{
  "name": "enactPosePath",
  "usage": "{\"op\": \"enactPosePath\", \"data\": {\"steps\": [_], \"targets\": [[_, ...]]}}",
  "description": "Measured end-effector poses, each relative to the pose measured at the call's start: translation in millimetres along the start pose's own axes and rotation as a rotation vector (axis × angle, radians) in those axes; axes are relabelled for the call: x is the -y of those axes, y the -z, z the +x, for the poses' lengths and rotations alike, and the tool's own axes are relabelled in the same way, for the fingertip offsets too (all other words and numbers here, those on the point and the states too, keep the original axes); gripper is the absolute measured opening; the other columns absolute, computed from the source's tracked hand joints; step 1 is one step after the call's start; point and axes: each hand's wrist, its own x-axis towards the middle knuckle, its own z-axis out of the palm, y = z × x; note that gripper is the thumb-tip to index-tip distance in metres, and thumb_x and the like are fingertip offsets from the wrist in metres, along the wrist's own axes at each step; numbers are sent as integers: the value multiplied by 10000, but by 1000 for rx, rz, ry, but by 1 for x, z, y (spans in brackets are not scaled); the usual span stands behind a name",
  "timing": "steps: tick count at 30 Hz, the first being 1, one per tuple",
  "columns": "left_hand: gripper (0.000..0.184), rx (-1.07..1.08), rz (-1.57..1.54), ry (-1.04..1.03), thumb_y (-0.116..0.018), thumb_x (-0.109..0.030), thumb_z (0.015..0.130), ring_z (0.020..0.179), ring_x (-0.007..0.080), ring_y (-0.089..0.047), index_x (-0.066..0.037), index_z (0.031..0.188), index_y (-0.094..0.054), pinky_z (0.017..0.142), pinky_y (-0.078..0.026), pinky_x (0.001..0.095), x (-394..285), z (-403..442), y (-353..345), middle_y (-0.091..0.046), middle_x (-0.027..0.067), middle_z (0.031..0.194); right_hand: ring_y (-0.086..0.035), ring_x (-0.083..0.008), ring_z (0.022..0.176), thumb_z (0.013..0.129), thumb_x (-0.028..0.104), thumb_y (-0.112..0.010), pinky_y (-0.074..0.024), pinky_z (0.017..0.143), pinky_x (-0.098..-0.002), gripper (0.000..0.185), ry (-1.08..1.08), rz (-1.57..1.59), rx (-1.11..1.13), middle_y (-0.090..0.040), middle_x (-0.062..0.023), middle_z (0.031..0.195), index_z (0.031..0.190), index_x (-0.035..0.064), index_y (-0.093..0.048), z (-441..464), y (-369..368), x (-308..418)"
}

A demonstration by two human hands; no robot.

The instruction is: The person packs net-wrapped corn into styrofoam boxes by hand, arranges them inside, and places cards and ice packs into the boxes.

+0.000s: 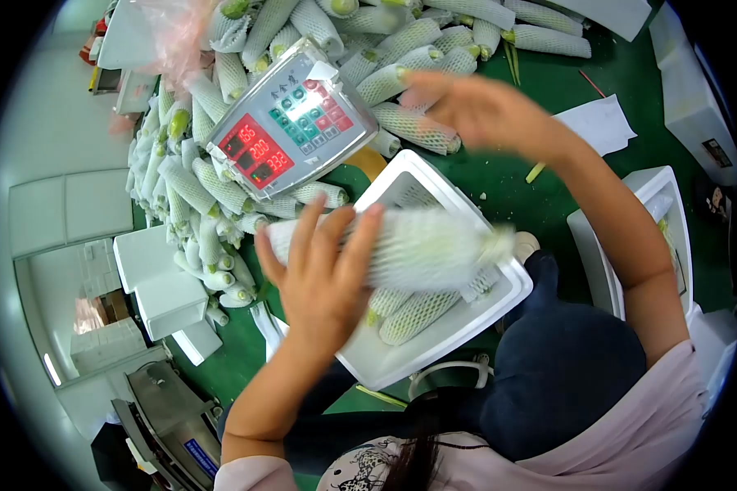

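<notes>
My left hand [323, 270] is wrapped around a long pale vegetable in a white foam net sleeve [434, 250], held sideways over a white foam box [364, 368]. The vegetable's greenish-white end points right and is blurred. Inside the box lie more netted vegetables [422, 315], partly hidden by the held one. My right hand [463, 106] is smeared by motion, its fingers stretched out over the netted pile [418, 131]; I see nothing held in it. Between the box and the pile stands a scale display [291, 123] with lit red digits.
Netted vegetables [192, 184] are heaped behind and left of the display. Another white box [671, 237] stands at right, near white paper [598, 123] on the green floor [540, 176]. White foam blocks [168, 290] and a metal machine [172, 409] are at left.
</notes>
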Motion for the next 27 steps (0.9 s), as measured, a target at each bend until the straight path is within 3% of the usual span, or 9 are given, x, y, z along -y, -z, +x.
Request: {"op": "enactPosePath", "data": {"steps": [1,3,8,12,14,16,19,23,27], "targets": [[783,192,-361,5,-839,-202,663,1227,324,-577,-158,1384,-535,1082,-394,470,27,-10,-9,-609,118,1253,-545,-342,1263,744,365,-821,-421,1076,-420,814,-48,142,-30,-555,-161,1390,1445,101,-503,21,10,-11],[905,569,-604,273,-887,-216,599,1182,371,-584,-115,1408,-494,988,-480,409,40,-41,-29,-610,138,1224,-528,-387,1269,808,395,-775,-429,1078,-434,768,-127,-736,-212,-545,-175,1402,1458,105,-489,65,22,-115],[977,338,-557,190,-889,-203,568,1043,393,-607,-73,1427,-443,874,-499,450,28,-77,-74,-604,191,1192,-628,-416,1070,747,397,-776,-513,947,-446,1050,-164,-989,18,-634,-257,1181,1550,47,-197,62,-62,-240],[888,123,-749,-156,-872,-222,601,1023,376,-607,-176,1403,-496,781,-489,466,8,-111,-55,-605,201,1177,-643,-403,1033,737,408,-746,-523,912,-433,1000,-401,-563,-105,-643,-268,1162,1520,-4,-280,49,-58,-257],[802,242,-850,-161,-833,-225,683,1036,382,-601,-291,1411,-501,774,-489,459,-16,-124,-50,-533,244,1302,-655,-243,922,789,394,-702,-534,744,-364,651,-465,193,-99,-674,-154,1077,1293,7,-560,24,-27,-231],[803,351,-658,-134,-832,-262,704,1176,399,-530,-306,1423,-476,911,-434,505,-36,-123,-80,-406,274,1441,-622,-140,729,844,391,-673,-488,590,-320,394,-703,391,-160,-671,-32,915,1096,90,-635,-14,-1,-162],[801,218,-500,-111,-854,-283,692,1341,427,-416,-267,1407,-494,1063,-312,584,-62,-126,-122,-305,274,1535,-690,-184,969,834,374,-712,-583,797,-298,718,-384,713,-193,-678,-163,1177,1403,16,-461,-75,0,-85],[715,271,-696,47,-818,-221,729,1431,421,-324,-228,1383,-530,1129,-202,618,-68,-102,-92,-210,256,1598,-672,-269,1090,737,339,-800,-547,951,-379,887,-289,654,66,-639,-200,1265,1443,-18,-400,-123,-5,-15],[599,4,-637,-35,-724,-224,827,1193,370,-548,-72,1367,-513,1040,-360,541,-20,-84,-78,-487,224,1392,-660,-264,1068,644,385,-862,-532,931,-368,893,-242,765,86,-638,-199,1195,1356,-14,-497,-125,-24,14]]}}
